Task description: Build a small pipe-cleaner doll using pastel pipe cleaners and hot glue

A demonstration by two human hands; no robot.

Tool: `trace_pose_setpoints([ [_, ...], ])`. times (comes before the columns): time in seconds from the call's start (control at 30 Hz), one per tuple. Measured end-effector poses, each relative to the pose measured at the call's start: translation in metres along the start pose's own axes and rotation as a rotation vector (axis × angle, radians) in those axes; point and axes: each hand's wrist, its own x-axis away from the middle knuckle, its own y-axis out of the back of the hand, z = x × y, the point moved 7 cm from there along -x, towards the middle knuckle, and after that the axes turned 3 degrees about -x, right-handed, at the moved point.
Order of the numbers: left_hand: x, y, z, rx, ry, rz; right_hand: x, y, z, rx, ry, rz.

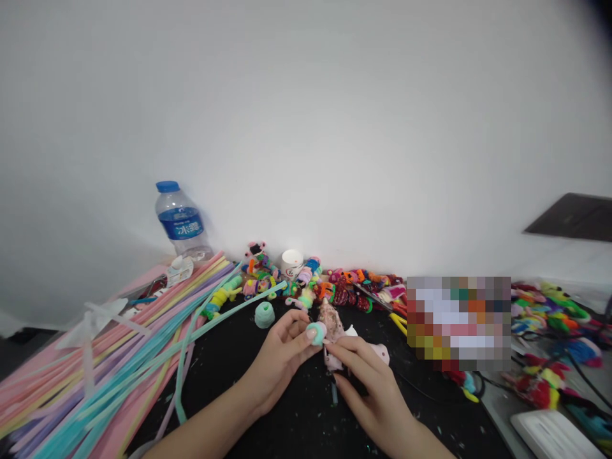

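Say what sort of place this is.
Likely a handicraft workbench: long pastel pipe cleaners heaped at the left of the dark tabletop, fuzzy figures lined along the white wall, the left hand pinching a mint coil, the right hand a pink figure.

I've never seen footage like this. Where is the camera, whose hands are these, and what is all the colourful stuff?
There is no machine here. The single picture comes from a camera worn on a person's head, looking forward and down, so the two bare hands you see are the wearer's own.

The left hand pinches a mint fuzzy ball. The right hand pinches a pink fuzzy piece right beside it.

They work over a black mat. To the left lies a pile of long pastel fuzzy sticks, with a water bottle behind it. Along the wall stand a white cup and a row of small bright fuzzy figures. A mint coil lies near the left hand. The blocky patch on the right is deliberate blurring.
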Motion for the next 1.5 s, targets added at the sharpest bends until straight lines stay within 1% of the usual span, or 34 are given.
trace_pose_setpoints([
  [0.37,-0.0013,0.0017,0.0002,0.013,-0.008,0.002,-0.0006,-0.0047,0.0028,0.096,0.016,0.064],
  [0.6,-0.0011,0.0014,-0.0015,-0.001,-0.028,-0.003,-0.0003,-0.0031,0.0025,0.146,0.036,0.050],
  [0.87,-0.0024,0.0058,0.0000,0.032,-0.028,-0.020,-0.0009,-0.0020,0.0015,0.131,0.027,0.040],
  [1.2,-0.0028,0.0067,0.0009,0.064,-0.008,-0.029,0.0010,0.0022,0.0029,0.111,0.039,-0.023],
  [1.5,-0.0019,0.0055,-0.0002,0.060,-0.012,-0.042,-0.0008,-0.0007,0.0023,0.098,0.015,0.017],
])
